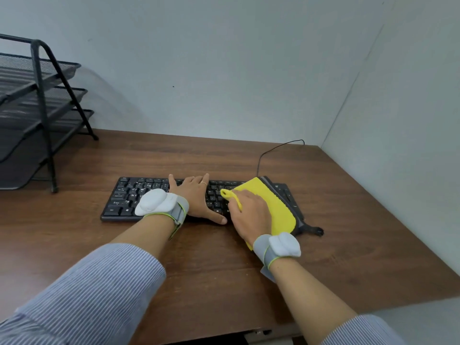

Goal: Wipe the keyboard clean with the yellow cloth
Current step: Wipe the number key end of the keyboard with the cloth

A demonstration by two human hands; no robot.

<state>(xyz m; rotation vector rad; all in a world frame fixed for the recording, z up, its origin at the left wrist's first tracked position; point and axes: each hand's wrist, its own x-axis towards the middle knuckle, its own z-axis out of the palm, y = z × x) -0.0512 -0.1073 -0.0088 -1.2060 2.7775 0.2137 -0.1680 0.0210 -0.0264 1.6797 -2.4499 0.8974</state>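
The keyboard (174, 199) lies on the worktop (224, 270), well clear of every worktop edge. The left hand (196, 195) rests flat on its middle keys, fingers spread, grip apart and holding nothing. The right hand (251, 215) presses the cloth (271, 202) onto the keyboard's right end, grip closed on a bunched fold. Risk: the cloth overhangs the keyboard's right and near edges, so a stroke may snag keycaps or drag the cable (263, 155) behind the keyboard. Strokes leftward will meet the left hand. Open worktop lies right of and in front of the keyboard; the tray rack (39, 108) stands well to its left.
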